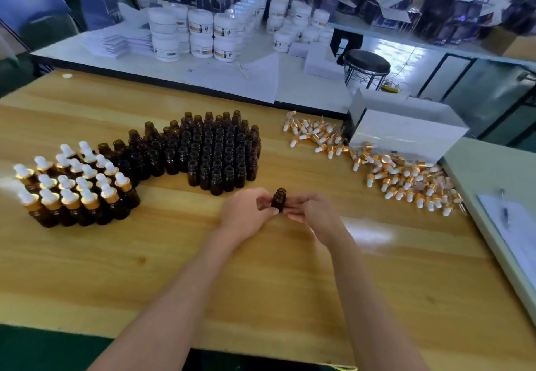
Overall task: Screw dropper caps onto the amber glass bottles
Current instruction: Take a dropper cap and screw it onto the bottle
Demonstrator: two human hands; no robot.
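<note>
At the middle of the desk [261, 283], one bottle [279, 199] stood upright between both hands, its neck uncapped. Left hand [248, 214]: grip closed on the bottle, fingers curled against its left side. Right hand [311, 212]: grip also on the bottle, thumb and fingertips pinching its right side and lower body. Whether the base touched the desk could not be determined, as the fingers hid it.

Open bottles [214, 150] stood in a dense block just behind the hands, running back and to the left. Capped bottles [72, 188], each with a white bulb and gold collar, stood in a cluster at the left, touching the left end of that block.

Caps [391, 170] lay loose in a band on the right side of the desk, from its far edge toward the near right, well apart from both hands. A white box [406, 127] stood at the far right corner, with several caps against its front face.

Right of the desk, a sheet [519, 231] lay on an adjoining pale surface with a pen [505, 211] on top of it.

Behind the desk, a rear desk [304, 92] carried stacked white jars [203, 34] and flat white packs [116, 41]. A stool [367, 65] stood to the right beyond it — round seat, metal legs.
</note>
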